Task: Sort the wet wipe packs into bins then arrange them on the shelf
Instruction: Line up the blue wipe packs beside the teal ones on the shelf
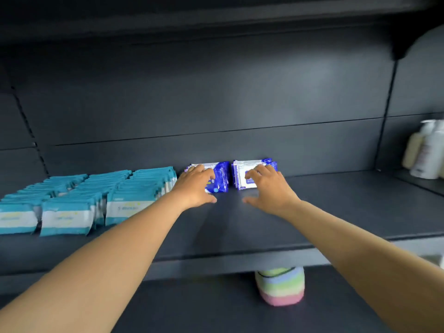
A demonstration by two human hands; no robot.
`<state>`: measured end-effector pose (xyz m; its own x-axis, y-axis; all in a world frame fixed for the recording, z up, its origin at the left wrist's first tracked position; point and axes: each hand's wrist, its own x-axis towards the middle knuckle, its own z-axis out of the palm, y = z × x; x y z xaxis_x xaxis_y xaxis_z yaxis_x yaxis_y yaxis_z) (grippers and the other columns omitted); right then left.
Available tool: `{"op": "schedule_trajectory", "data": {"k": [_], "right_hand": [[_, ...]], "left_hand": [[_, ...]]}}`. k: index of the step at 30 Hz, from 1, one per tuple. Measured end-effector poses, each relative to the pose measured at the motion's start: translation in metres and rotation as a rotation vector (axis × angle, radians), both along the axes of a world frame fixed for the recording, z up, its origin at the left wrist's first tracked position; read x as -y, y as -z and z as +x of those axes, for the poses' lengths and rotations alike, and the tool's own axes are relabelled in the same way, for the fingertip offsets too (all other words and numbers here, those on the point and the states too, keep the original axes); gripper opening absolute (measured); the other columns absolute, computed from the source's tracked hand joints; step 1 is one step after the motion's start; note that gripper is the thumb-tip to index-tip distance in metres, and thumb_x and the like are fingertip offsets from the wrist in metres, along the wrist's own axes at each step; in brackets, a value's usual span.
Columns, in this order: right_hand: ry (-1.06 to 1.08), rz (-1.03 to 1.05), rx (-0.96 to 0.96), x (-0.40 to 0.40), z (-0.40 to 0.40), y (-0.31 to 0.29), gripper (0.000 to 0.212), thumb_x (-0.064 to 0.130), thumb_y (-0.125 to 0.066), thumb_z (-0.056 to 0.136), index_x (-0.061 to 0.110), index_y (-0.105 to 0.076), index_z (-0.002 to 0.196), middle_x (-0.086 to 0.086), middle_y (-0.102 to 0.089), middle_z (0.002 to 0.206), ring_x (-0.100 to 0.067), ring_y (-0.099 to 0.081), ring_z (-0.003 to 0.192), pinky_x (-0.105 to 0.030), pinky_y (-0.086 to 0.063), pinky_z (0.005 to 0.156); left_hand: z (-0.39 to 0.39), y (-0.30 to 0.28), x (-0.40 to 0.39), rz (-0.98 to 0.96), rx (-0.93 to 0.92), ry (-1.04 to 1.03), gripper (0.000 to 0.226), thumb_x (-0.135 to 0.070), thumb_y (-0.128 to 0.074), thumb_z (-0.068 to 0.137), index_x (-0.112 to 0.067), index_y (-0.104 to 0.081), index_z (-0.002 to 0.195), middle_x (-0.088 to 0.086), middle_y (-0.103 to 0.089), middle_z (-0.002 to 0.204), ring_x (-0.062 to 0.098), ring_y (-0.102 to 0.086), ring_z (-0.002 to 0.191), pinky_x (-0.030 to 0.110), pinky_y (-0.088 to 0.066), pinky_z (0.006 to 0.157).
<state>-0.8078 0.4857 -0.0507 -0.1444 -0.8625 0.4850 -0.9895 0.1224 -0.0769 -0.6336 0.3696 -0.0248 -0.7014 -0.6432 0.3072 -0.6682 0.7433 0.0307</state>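
Note:
Two small groups of blue-and-white wet wipe packs stand upright against the back of the dark shelf (264, 217). My left hand (195, 186) lies over the front of the left blue group (222, 175), fingers on top and thumb spread below. My right hand (269, 186) lies the same way over the right blue group (242, 169). Neither hand clearly grips a pack. To the left, several teal-and-white wipe packs (79, 200) stand in three rows running front to back.
White pump bottles (425, 150) stand on the neighbouring shelf section at the right. A pastel striped roll (280, 286) sits on the lower shelf under the front edge. Another shelf board hangs overhead.

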Motion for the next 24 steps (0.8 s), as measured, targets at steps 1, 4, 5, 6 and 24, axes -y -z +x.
{"op": "schedule_trajectory", "data": {"k": [1,4,5,6,24], "right_hand": [[0.023,-0.017,0.009,-0.026,0.004,0.004,0.058,0.047,-0.068,0.079,0.019,-0.049,0.127,-0.002,-0.046,0.128,-0.024,-0.038,0.121,-0.034,-0.033,0.094],[0.074,-0.024,0.042,-0.104,0.016,0.026,0.057,0.047,-0.069,0.078,0.018,-0.052,0.124,-0.002,-0.047,0.126,-0.025,-0.04,0.118,-0.035,-0.034,0.089],[0.083,-0.014,0.052,-0.129,0.02,0.035,0.058,0.047,-0.07,0.078,0.018,-0.052,0.125,-0.002,-0.047,0.126,-0.025,-0.04,0.118,-0.035,-0.034,0.09],[0.09,-0.003,0.065,-0.153,0.022,0.045,0.057,0.045,-0.07,0.078,0.018,-0.052,0.125,-0.002,-0.047,0.125,-0.025,-0.04,0.118,-0.036,-0.034,0.09],[0.133,0.712,0.436,-0.378,-0.028,0.355,0.063,0.044,-0.067,0.082,0.026,-0.041,0.136,0.006,-0.037,0.141,-0.014,-0.032,0.128,-0.031,-0.031,0.106]], "left_hand": [[0.006,0.004,-0.022,0.019,-0.026,0.016,0.059,-0.039,-0.075,0.074,-0.022,-0.049,0.123,-0.001,-0.046,0.125,0.021,-0.042,0.121,0.031,-0.035,0.098],[0.021,0.024,-0.09,0.083,-0.075,0.064,0.056,-0.038,-0.074,0.075,-0.021,-0.05,0.123,0.001,-0.046,0.126,0.021,-0.042,0.121,0.033,-0.036,0.099],[0.024,0.035,-0.113,0.101,-0.086,0.079,0.056,-0.037,-0.074,0.075,-0.02,-0.051,0.122,0.002,-0.047,0.124,0.021,-0.042,0.119,0.034,-0.037,0.099],[0.027,0.047,-0.134,0.119,-0.103,0.098,0.055,-0.036,-0.075,0.074,-0.019,-0.052,0.12,0.003,-0.048,0.121,0.022,-0.044,0.118,0.035,-0.038,0.097],[-0.005,0.408,-0.349,0.884,0.22,-0.045,0.054,-0.033,-0.073,0.077,-0.018,-0.05,0.123,0.0,-0.048,0.125,0.017,-0.052,0.109,0.029,-0.044,0.087]]}}
